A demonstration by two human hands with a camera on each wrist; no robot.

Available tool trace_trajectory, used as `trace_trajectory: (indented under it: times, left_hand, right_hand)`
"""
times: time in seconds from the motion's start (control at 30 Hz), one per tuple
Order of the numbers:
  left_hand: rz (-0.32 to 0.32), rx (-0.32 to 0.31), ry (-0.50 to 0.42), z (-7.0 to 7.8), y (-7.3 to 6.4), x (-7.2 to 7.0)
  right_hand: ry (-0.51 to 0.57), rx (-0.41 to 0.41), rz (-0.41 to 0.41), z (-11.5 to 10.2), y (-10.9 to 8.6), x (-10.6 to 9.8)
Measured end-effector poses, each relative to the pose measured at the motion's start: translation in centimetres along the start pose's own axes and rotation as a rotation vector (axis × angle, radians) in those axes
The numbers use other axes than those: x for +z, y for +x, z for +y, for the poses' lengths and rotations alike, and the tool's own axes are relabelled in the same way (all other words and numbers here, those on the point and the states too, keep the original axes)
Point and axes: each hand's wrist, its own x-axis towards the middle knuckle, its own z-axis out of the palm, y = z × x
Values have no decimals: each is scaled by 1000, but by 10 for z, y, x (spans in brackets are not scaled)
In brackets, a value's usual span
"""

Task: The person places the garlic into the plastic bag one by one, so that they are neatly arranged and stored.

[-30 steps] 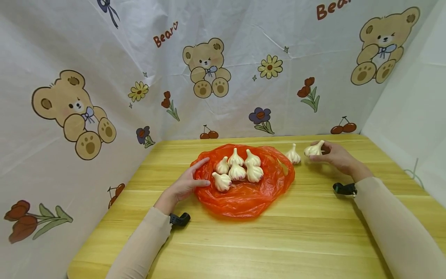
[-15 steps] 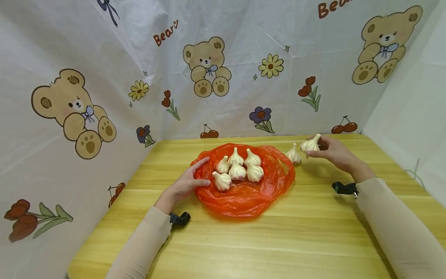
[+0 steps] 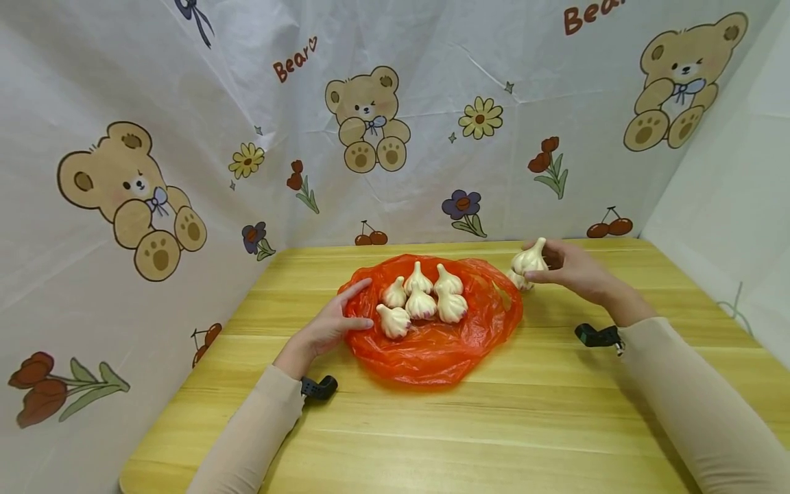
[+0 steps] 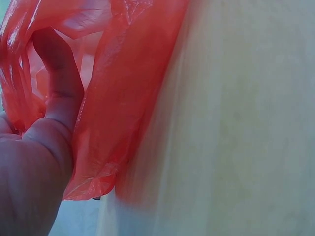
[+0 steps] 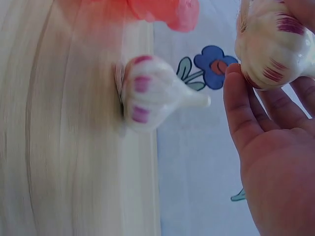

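Note:
At the left rim of a red plastic bag [image 3: 432,353], my left hand [image 3: 327,322] has its thumb and forefinger spread wide. In the left wrist view a bent digit [image 4: 61,73] reaches into an opening of the bag [image 4: 128,88]; the other fingers are mostly hidden. Several garlic bulbs [image 3: 421,304] sit together in the bag's mouth. Right of it, my right hand [image 3: 577,271] pinches a garlic bulb [image 3: 529,259], held up off the table. Partly behind that one, another bulb [image 3: 521,280] rests beside the bag, plainer in the right wrist view as a purple-streaked garlic bulb [image 5: 152,93].
The things stand on a light wooden table [image 3: 444,439]. A white cloth with printed bears [image 3: 370,199] rises behind its far edge and along the left. Plain white wall covering [image 3: 728,199] stands on the right, with a thin cable near the table edge.
My right hand has lifted its garlic bulb slightly and carried it left, so it now overlaps the bulb beside the bag. My left hand and the bag look unchanged.

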Motion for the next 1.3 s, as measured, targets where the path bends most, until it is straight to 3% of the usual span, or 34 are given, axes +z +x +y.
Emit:
trace_trajectory:
  times: [0.37,0.63,0.87,1.3]
  left_hand:
    - [2,-12,4,-1,2,-1]
    - [1,-16,13,-2,1,-1]
    - [-1,-18,14,-1,1,-1]
    - [5,-17,15,-1,2,-1]
  right_hand:
    - [60,-38,-49,-11,6,19]
    - [34,-49,-66,-21,9,31]
    - [105,-69,-131,-32,14,45]
    - [98,-141,-209,-45,22,66]
